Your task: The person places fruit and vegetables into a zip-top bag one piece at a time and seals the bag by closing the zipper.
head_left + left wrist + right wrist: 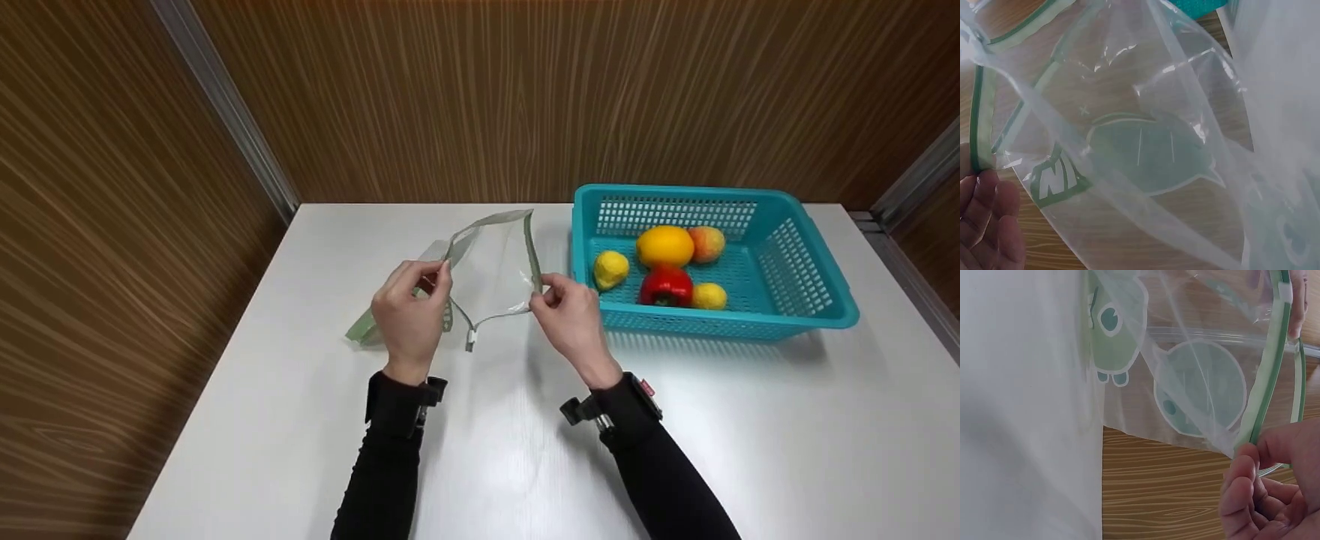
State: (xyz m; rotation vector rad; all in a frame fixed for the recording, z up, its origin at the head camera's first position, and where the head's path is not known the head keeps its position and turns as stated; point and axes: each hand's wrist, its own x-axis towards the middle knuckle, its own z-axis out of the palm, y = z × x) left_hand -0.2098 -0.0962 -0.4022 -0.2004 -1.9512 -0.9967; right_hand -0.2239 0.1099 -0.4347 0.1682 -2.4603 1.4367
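Between both hands a clear zip bag (491, 259) with green trim is held up, its mouth spread wide toward me. My left hand (411, 311) pinches the left side of the rim between thumb and finger. At the opposite side my right hand (568, 319) pinches the green rim. A small pale slider (471, 339) hangs at the near edge of the mouth. Green printed shapes show through the film of the bag (1145, 152) in the left wrist view. In the right wrist view, thumb and fingertips of the right hand (1266, 495) grip the green strip.
A teal basket (817, 296) stands right of the bag, close to my right hand. It holds an orange-yellow fruit (665, 246), a peach (706, 244), a red bell pepper (666, 286) and two yellow fruits (611, 269). Wood-grain panels (450, 97) rise behind the white table (292, 420).
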